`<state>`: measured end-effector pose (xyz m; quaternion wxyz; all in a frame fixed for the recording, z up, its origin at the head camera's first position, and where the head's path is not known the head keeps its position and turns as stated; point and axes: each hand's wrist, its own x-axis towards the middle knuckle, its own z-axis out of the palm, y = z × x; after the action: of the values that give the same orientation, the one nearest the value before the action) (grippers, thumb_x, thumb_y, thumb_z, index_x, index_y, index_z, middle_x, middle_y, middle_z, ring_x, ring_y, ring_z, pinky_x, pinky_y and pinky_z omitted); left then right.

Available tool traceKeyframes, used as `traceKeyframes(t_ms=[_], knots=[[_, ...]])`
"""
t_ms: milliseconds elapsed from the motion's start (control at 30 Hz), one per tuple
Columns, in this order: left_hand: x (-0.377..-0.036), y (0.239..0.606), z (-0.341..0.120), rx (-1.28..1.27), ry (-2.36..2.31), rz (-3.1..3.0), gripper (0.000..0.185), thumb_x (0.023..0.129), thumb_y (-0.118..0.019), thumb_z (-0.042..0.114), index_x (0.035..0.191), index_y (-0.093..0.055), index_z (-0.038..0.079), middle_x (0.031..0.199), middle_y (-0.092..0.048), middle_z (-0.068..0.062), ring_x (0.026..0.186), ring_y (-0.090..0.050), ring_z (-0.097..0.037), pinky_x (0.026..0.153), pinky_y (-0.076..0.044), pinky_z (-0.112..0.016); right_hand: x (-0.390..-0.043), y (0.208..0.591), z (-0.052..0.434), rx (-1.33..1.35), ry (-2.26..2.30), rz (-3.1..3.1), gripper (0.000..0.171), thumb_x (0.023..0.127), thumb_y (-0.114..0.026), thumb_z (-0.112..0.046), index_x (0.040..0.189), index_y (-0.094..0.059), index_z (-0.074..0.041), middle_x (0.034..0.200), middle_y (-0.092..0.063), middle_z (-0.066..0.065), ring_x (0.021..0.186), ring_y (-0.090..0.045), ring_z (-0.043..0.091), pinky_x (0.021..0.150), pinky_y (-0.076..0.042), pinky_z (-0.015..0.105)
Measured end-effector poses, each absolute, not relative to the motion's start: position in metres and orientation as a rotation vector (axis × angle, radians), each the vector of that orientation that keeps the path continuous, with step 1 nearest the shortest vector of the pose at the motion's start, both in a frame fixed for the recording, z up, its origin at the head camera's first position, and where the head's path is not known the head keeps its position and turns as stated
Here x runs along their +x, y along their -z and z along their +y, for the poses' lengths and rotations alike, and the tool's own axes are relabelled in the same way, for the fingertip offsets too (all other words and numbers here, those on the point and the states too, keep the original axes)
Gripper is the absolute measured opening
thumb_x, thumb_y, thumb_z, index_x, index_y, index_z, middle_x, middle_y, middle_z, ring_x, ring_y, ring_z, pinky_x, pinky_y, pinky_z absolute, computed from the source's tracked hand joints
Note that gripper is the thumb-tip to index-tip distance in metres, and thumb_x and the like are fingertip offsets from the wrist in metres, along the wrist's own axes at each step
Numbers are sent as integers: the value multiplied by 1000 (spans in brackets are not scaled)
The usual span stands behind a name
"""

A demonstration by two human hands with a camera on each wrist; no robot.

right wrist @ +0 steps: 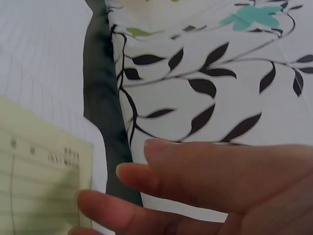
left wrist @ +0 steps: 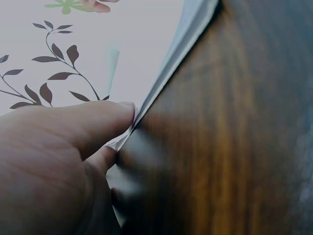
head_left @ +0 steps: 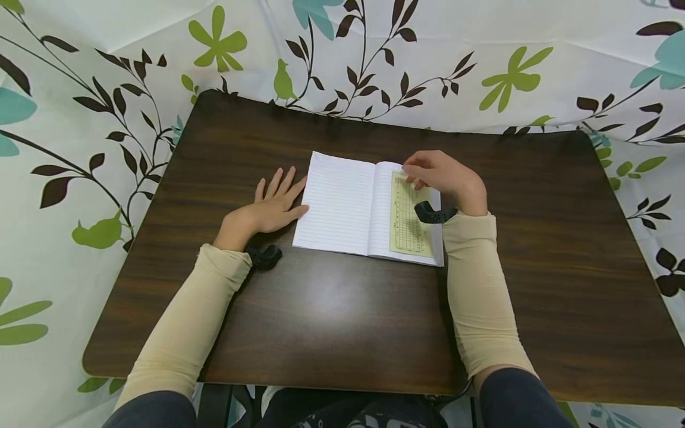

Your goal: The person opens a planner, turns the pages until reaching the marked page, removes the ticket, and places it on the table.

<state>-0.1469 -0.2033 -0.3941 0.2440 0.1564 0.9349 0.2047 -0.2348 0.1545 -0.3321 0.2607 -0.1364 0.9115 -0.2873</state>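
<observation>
A lined notebook [head_left: 337, 205] lies spread flat on the table. On its right page rests a pale yellow printed slip [head_left: 409, 229] with a ruled grid. My left hand [head_left: 262, 213] lies on the table with fingers spread, its thumb and index fingertips at the notebook's left edge. The left wrist view shows the thumb [left wrist: 112, 115] right at the page edge. Over the upper right of the slip is my right hand [head_left: 449, 178], fingers loosely bent. A fingertip [right wrist: 93, 198] meets the slip's edge in the right wrist view, the thumb standing apart from it.
The dark wooden table [head_left: 332, 321] extends to both sides of the notebook. Behind and beside it hangs a white curtain [head_left: 439, 35] printed with leaves, flowers and birds. Each wrist carries a black camera band, the left band [head_left: 264, 257] close above the table.
</observation>
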Motion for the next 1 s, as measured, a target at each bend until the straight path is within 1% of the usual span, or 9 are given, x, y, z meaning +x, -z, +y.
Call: traceKeyframes(t_ms=[167,333,467,667,833,1000], knots=[[-148,395,-203,442,-577,2548,69,101,-29,51,154,8,26,159,24,-5,145,27,-28,113,15,-58,-235,332,165,-348,745,2503,39,100,-45,-31,129,-54,-5,119,-61,17,94,-63,30,96,-45,47],[-148,394,-203,435,-567,2553,70,101,-30,52,154,8,27,159,24,-4,145,26,-28,114,14,-58,-236,334,169,-333,707,2528,39,100,-46,-31,129,-54,-5,120,-58,16,95,-60,30,91,-45,44],[-148,393,-203,434,-580,2554,70,101,-30,51,154,7,26,159,23,-5,146,25,-29,114,14,-58,-238,337,172,-275,641,2548,38,98,-51,-29,128,-54,-6,121,-57,16,99,-57,31,88,-46,45],[-148,394,-203,424,-582,2544,70,101,-31,52,154,7,26,159,24,-5,145,26,-28,114,15,-58,-239,339,175,-205,530,2558,40,91,-64,-19,126,-54,-4,124,-56,20,108,-52,33,96,-43,52],[-149,394,-203,430,-559,2547,70,101,-29,52,154,8,26,159,25,-5,145,27,-29,114,15,-58,-239,342,178,-150,469,2555,37,88,-68,-19,119,-58,-3,120,-56,21,104,-53,33,92,-44,50],[-149,395,-203,428,-558,2549,70,101,-29,53,154,9,27,159,25,-4,145,27,-28,114,14,-58,-239,347,179,-84,437,2543,30,89,-67,-24,111,-62,-3,110,-59,17,95,-52,29,82,-46,43]])
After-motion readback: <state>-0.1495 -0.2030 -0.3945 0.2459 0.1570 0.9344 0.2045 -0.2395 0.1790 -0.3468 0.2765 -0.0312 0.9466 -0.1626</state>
